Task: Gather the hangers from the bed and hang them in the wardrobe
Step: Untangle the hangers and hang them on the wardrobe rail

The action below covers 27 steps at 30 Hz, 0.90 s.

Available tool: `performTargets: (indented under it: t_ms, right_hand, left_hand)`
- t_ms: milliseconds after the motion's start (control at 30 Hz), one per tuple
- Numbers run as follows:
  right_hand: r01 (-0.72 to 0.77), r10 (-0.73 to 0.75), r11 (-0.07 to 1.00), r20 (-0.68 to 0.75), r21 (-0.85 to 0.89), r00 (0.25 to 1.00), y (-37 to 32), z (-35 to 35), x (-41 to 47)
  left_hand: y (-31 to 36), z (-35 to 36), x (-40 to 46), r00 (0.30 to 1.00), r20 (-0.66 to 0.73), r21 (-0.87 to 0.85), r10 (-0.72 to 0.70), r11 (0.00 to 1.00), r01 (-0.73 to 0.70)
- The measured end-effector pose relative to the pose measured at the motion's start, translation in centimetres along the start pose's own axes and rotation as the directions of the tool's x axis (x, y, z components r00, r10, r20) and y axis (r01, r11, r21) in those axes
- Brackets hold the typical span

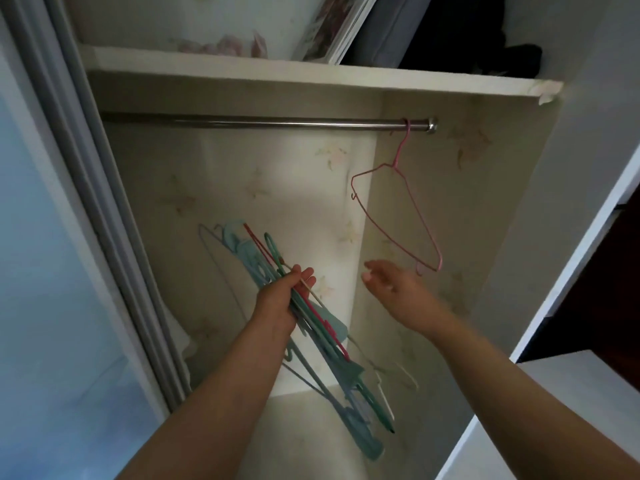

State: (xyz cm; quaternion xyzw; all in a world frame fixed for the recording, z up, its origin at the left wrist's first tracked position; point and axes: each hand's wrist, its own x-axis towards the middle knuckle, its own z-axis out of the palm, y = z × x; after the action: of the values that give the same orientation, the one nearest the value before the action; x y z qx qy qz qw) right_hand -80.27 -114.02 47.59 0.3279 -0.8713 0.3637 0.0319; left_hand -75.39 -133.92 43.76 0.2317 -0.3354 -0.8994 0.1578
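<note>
My left hand (282, 296) grips a bundle of several hangers (332, 362), blue, green, red and white, slanting from upper left to lower right inside the open wardrobe. One pink wire hanger (403, 216) hangs tilted from the right end of the metal rail (263, 123). My right hand (391, 280) is held out below that pink hanger with relaxed fingers, holding nothing and not touching it.
A white shelf (311, 76) sits above the rail with folded fabric and dark items on it. The sliding door frame (114, 237) runs down the left. The wardrobe's right side panel (554, 220) bounds the space; the wardrobe back wall is papered with faint flowers.
</note>
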Motion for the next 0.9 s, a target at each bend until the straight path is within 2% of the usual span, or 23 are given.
performTargets:
  t_ms: [33,67,133,200,333,400,467,500,533,667,767,833,900]
  right_hand:
    - [-0.095,0.091,0.996,0.241,0.002,0.966,0.3,1.0,-1.2]
    - [-0.150,0.153,0.988,0.402,-0.038,0.903,1.0,2.0,-2.1]
    - [-0.159,0.191,0.982,0.537,-0.106,0.821,2.4,3.3,-3.6]
    - [-0.160,0.178,0.984,0.543,-0.080,0.821,3.7,3.9,-4.8]
    - [-0.284,0.147,0.941,0.533,0.185,0.833,4.0,3.6,-6.6]
    - [-0.355,0.145,0.851,0.478,0.386,0.866,4.0,3.4,-7.1]
    - [-0.407,0.169,0.682,0.410,0.608,0.896,4.3,3.2,-7.2]
    - [-0.414,0.181,0.616,0.391,0.670,0.902,4.3,2.9,-7.2]
    - [-0.411,0.177,0.598,0.387,0.688,0.905,4.5,2.7,-7.2]
    - [-0.353,0.171,0.796,0.377,0.492,0.910,4.2,2.1,-7.5]
    - [-0.285,0.213,0.918,0.265,0.275,0.940,4.5,3.2,-7.5]
    - [-0.299,0.271,0.944,0.185,0.142,0.945,6.0,3.4,-7.5]
    - [-0.396,0.387,0.918,0.144,0.032,0.911,8.1,2.6,-8.3]
  left_hand:
    - [-0.2,0.0,-0.1,1.000,0.012,-0.009,-0.011,1.000,0.011]
    - [-0.2,0.1,-0.2,0.999,0.026,-0.016,-0.021,1.000,0.022]
    - [-0.1,0.2,-0.3,0.998,0.057,-0.034,-0.035,0.999,0.037]
    - [0.1,0.1,-0.3,0.996,0.080,-0.051,-0.044,0.998,0.049]
    - [0.2,-0.3,-0.1,0.993,0.091,-0.042,-0.069,0.996,0.074]
    - [0.2,-0.7,0.2,0.995,0.075,-0.028,-0.073,0.997,0.075]
    - [0.5,-1.2,0.5,0.996,0.045,-0.009,-0.075,0.997,0.076]
    - [0.7,-1.5,0.7,0.997,0.027,-0.004,-0.075,0.997,0.075]
    - [1.0,-1.7,0.9,0.997,0.008,-0.009,-0.075,0.997,0.075]
    - [1.7,-2.6,1.8,0.994,-0.040,-0.049,-0.104,0.994,0.102]
    - [1.6,-3.1,2.4,0.988,-0.047,-0.065,-0.147,0.987,0.144]
    - [1.9,-3.9,3.0,0.985,-0.072,-0.091,-0.158,0.984,0.151]
    - [2.5,-4.8,3.9,0.982,-0.089,-0.117,-0.165,0.981,0.154]
